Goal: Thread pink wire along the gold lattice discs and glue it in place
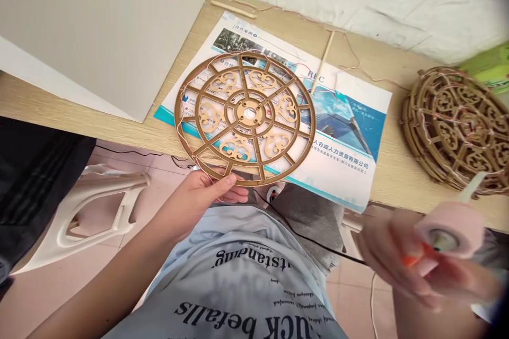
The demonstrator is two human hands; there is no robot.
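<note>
A round, gold-brown openwork disc point(226, 137) with scroll ornaments lies over a printed sheet, its near edge reaching past the table's front. My left hand point(217, 186) grips that near rim, thumb on top and fingers underneath. A thin reddish wire point(183, 116) runs along the disc's left side and rim. At the lower right, blurred by motion, my right hand point(401, 259) is closed around a pale pink glue gun point(457, 228) with an orange part, held away from the disc. A translucent glue stick point(473, 186) pokes out of it.
Similar discs are stacked point(457, 127) at the table's right, wired together. The printed sheet point(345, 180) covers the middle of the table. Thin wooden sticks point(323, 61) and loose wire lie behind. A white panel point(99, 26) stands left; a black cable point(302, 235) crosses my lap.
</note>
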